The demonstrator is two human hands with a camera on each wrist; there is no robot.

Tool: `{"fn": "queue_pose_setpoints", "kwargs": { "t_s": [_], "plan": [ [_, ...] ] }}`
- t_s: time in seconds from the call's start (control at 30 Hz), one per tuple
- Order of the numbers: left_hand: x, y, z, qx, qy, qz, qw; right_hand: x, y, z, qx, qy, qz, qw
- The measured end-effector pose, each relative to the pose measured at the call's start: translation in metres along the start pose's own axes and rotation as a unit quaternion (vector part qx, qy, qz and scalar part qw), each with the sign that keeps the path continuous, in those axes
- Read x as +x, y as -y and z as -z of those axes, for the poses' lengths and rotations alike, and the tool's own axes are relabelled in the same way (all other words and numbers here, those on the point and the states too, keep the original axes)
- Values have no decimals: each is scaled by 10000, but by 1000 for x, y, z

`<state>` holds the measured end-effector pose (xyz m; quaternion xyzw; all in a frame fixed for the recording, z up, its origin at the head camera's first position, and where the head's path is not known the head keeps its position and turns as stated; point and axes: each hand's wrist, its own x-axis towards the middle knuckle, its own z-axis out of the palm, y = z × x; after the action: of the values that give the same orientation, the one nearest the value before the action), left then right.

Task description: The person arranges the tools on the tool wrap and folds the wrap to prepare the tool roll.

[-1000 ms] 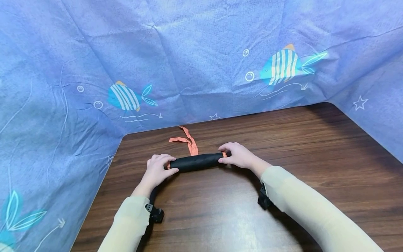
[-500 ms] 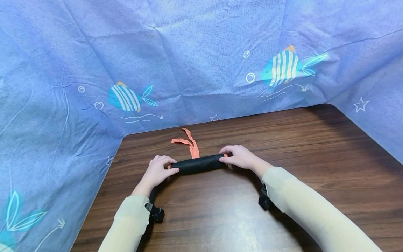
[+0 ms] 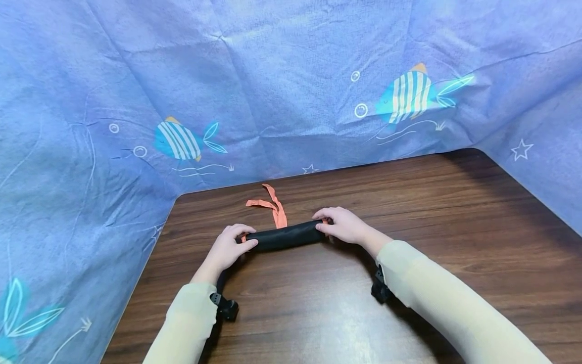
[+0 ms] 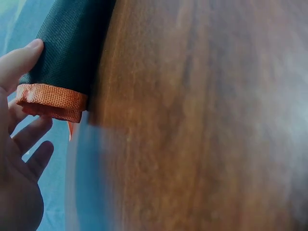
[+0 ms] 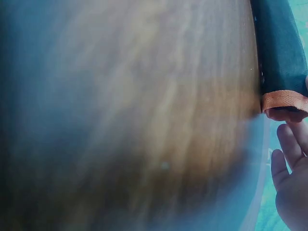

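A rolled-up black fabric roll [image 3: 285, 236] with orange edging lies crosswise on the brown table. My left hand [image 3: 229, 247] grips its left end, thumb on the near side and fingers over the far side. At the right end my right hand [image 3: 345, 226] holds it in the same manner. Two orange ties [image 3: 279, 215] stretch from behind the roll toward the table's far edge. In the left wrist view, orange webbing [image 4: 53, 98] rims the roll's end beside the fingers. The right wrist view catches the other orange-rimmed end [image 5: 285, 100], partly cut off by the frame.
The wood-grain table [image 3: 409, 202] reaches to a blue cloth curtain [image 3: 282, 91] printed with fish, which hangs along its back and sides. Black wrist cameras [image 3: 227, 308] sit under both pale sleeves [image 3: 441, 288].
Both hands stay at the roll's two ends. The roll and its orange ties have barely shifted, and the right fingers have moved slightly.
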<state>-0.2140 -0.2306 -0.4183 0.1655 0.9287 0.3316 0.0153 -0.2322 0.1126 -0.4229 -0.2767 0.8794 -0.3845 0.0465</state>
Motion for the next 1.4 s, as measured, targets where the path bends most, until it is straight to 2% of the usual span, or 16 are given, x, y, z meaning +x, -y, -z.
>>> {"fn": "queue_pose_setpoints", "kwargs": {
  "t_s": [0.07, 0.17, 0.33, 0.5, 0.6, 0.9, 1.07, 1.2, 1.4],
  "plan": [
    [1, 0, 0, -141, 28, 142, 9998, 1, 0, -1, 86, 35, -12, 10000],
    [2, -1, -1, -277, 21, 235, 9993, 1, 1, -1, -94, -88, 27, 9999],
    [5, 1, -2, -203, -35, 133, 9997, 0, 6, -1, -855, -381, 290, 9952],
    [5, 0, -2, -159, -67, 128, 9998, -1, 10, -3, -1224, -490, 722, 9886],
    [5, -1, -2, -107, -110, 57, 9999, -1, 10, -3, -1374, -534, 818, 9857],
    [7, -5, -5, 245, -439, -411, 9979, 2, 7, -6, -1635, -446, 695, 9831],
    [6, -3, -5, 406, -529, -510, 9965, 3, 5, -8, -1690, -419, 683, 9823],
    [4, -2, -4, 438, -498, -561, 9962, 3, 5, -8, -1705, -378, 670, 9823],
    [2, 0, -4, 604, -232, -574, 9963, 2, 6, -6, -1622, -89, 259, 9864]
  ]
}}
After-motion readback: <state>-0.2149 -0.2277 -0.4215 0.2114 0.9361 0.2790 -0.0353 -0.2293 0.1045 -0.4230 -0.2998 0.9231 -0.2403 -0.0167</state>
